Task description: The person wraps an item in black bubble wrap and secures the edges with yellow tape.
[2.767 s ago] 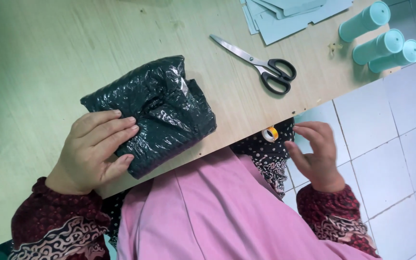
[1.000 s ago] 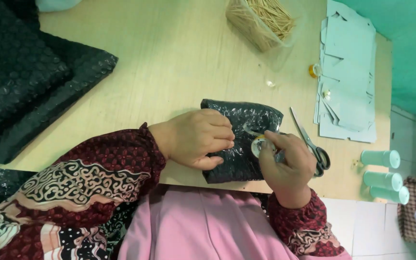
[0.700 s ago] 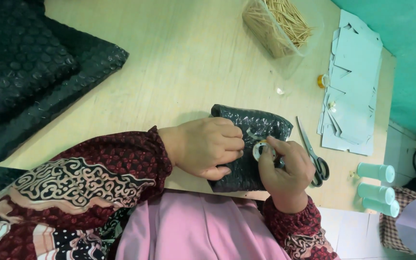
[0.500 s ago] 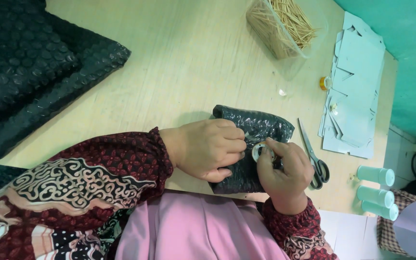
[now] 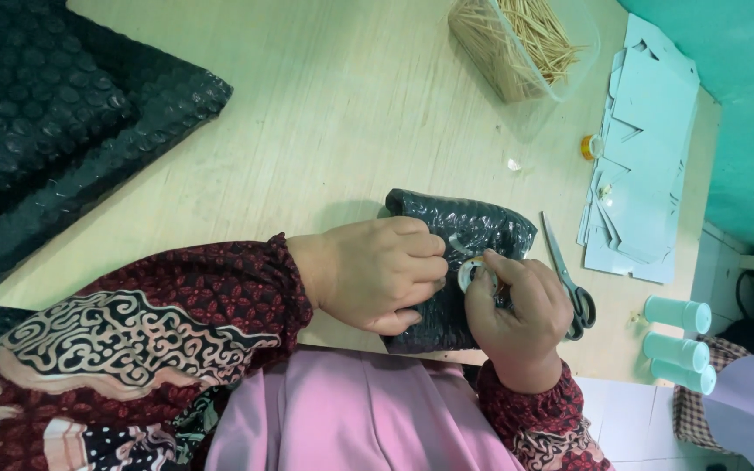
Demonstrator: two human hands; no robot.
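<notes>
At the table's near edge lies the black bubble-wrap parcel (image 5: 455,262), its long axis running away from the person. The left hand (image 5: 373,272) presses it flat; the right hand (image 5: 517,314) — nearer its right side — pinches a small tape roll (image 5: 471,275) against it.

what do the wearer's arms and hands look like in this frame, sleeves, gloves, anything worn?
Both hands are bare: no gloves, and no rings or watch show. The left hand comes out of a long dark maroon sleeve printed with small red florets and large cream and black scrollwork, gathered at the cuff. The right hand has a matching maroon patterned cuff. No cables or markings.
</notes>
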